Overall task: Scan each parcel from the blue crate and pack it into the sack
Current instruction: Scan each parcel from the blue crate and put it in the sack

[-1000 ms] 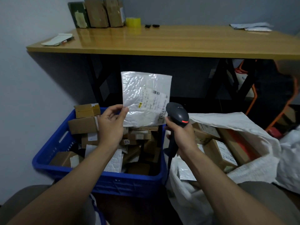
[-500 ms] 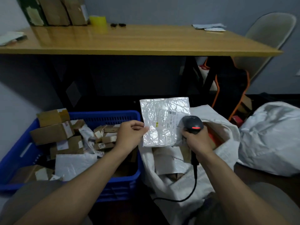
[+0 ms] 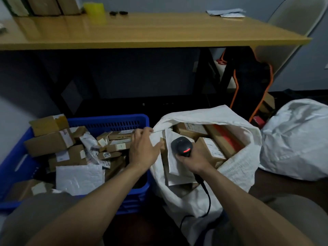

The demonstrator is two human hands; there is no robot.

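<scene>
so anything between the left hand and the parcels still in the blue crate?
Nothing visible. The left hand is at the white woven sack's rim, right beside the blue plastic crate; its cardboard boxes lie uncovered.

The counter (image 3: pixel 150 31) is shiny wood. The blue crate (image 3: pixel 110 122) is plastic. The sack (image 3: pixel 237 167) is rough woven cloth.
</scene>
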